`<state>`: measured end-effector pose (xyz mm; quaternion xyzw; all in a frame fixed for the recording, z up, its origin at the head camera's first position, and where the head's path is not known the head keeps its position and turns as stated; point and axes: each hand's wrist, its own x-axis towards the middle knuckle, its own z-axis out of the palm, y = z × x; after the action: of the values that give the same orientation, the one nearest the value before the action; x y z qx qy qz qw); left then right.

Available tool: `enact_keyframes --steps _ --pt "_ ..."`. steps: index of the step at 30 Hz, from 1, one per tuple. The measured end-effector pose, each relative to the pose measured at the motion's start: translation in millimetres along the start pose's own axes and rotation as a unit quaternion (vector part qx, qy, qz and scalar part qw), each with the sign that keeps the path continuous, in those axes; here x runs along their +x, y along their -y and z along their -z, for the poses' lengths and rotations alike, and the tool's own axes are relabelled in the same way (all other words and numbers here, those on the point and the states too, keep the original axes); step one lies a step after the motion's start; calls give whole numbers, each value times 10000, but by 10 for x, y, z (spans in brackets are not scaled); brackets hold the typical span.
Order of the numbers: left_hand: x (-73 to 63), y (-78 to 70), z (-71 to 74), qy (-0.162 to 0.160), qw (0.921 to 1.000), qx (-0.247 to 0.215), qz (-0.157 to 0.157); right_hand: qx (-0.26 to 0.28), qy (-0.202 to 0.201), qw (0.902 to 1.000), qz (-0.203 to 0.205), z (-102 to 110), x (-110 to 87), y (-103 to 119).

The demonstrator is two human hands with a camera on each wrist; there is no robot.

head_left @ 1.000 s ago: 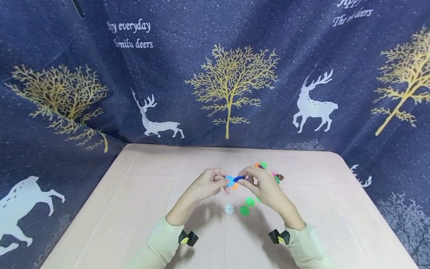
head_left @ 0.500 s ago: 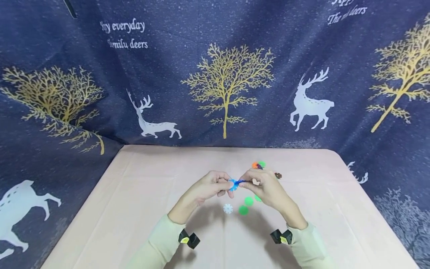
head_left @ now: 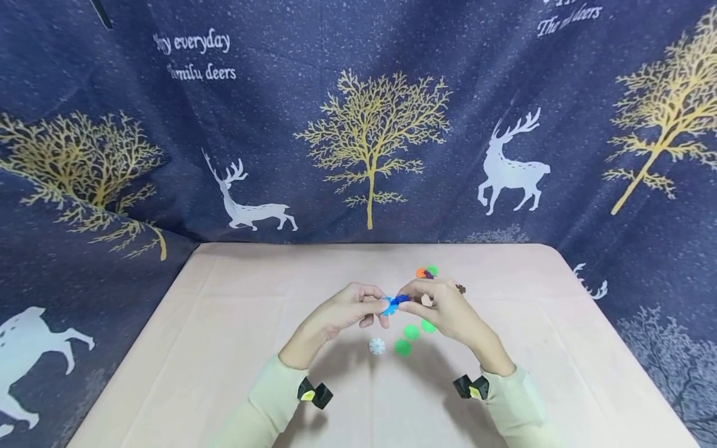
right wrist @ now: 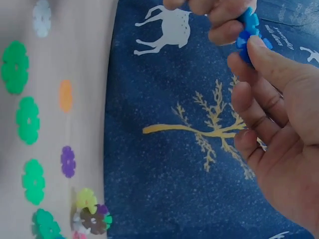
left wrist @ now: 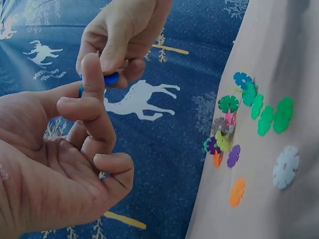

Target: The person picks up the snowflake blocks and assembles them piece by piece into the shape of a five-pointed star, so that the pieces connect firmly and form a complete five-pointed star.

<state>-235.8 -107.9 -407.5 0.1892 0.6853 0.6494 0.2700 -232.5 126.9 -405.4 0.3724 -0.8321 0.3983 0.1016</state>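
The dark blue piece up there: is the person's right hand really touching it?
Touching. The right wrist view shows it: the right hand pinches the dark blue piece, its thumb tip overlapping the piece with no gap.

On the pale pink table (head_left: 235, 361) lies a white disc (head_left: 377, 346); from it in the head view, three green discs (head_left: 411, 332) lie between 2 and 3 o'clock, an orange disc (head_left: 421, 272) at 1. In the right wrist view, another orange disc (right wrist: 66, 95) has a purple disc (right wrist: 68, 162) at 6 o'clock, itself with a blurred cluster (right wrist: 92, 221), perhaps partly grey, at 5.
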Motion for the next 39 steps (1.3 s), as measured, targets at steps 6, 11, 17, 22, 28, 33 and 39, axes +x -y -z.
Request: enact_keyframes --steps 6,11,17,22,28,33,39 --pt "-23 21 50 -110 9999 15 -15 -135 75 9995 -282 -40 -62 -115" --pt "-43 10 59 -142 9999 63 -31 -211 272 9989 -305 -121 -122 -258" --pt "-47 14 71 -191 9998 85 -32 -1493 723 9856 -331 -271 -203 -379" --pt "-45 27 77 -121 9997 190 -3 -2024 1014 9720 -631 -399 -289 -429" --pt "-50 27 76 -38 9997 247 84 -2278 1155 9610 -1057 -503 -340 -455" --pt "-52 32 82 -45 9997 217 115 -2255 1080 9588 -1347 -532 -358 -464" --pt "-60 33 98 -86 9996 256 102 -2087 977 9670 -1085 -506 -353 -464"
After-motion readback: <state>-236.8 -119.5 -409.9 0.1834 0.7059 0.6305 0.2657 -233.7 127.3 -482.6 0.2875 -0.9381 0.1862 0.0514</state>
